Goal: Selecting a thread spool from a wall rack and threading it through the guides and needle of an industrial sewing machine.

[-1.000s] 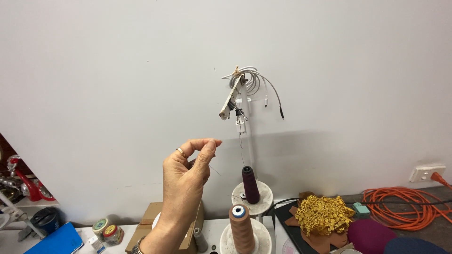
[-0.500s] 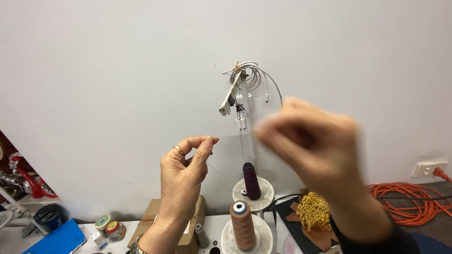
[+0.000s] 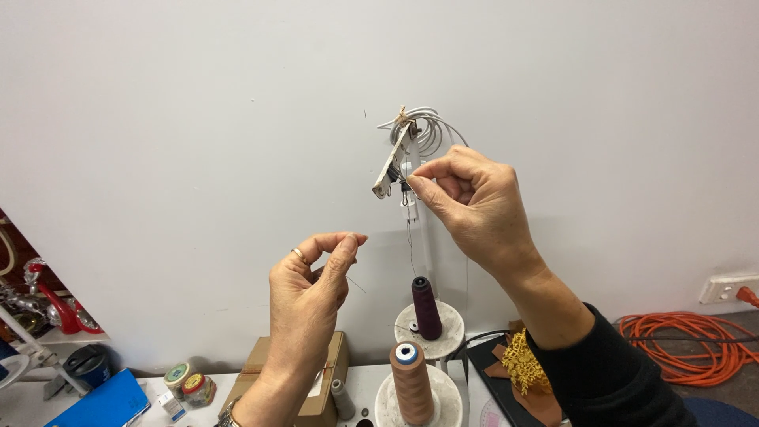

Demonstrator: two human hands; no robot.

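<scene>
My left hand (image 3: 312, 289) is raised in front of the white wall, thumb and forefinger pinched on a fine thread end, a ring on one finger. My right hand (image 3: 466, 205) reaches up to the thread guide (image 3: 393, 162) at the top of a white upright stand (image 3: 424, 245), its fingertips pinched at the small dark hooks there. A thin thread runs down from the guide toward a dark maroon thread spool (image 3: 426, 308) on a round white base. A tan thread cone (image 3: 412, 385) with a blue core stands in front of it.
A cardboard box (image 3: 322, 379) and two small jars (image 3: 187, 383) sit at lower left beside a blue book (image 3: 107, 402). A yellow lace piece (image 3: 526, 364) lies on brown leather at right. An orange cable (image 3: 684, 348) coils below a wall socket (image 3: 727, 289).
My right hand has come into view from the right and risen to the thread guide. My left hand has stayed pinched on the thread end in about the same place.
</scene>
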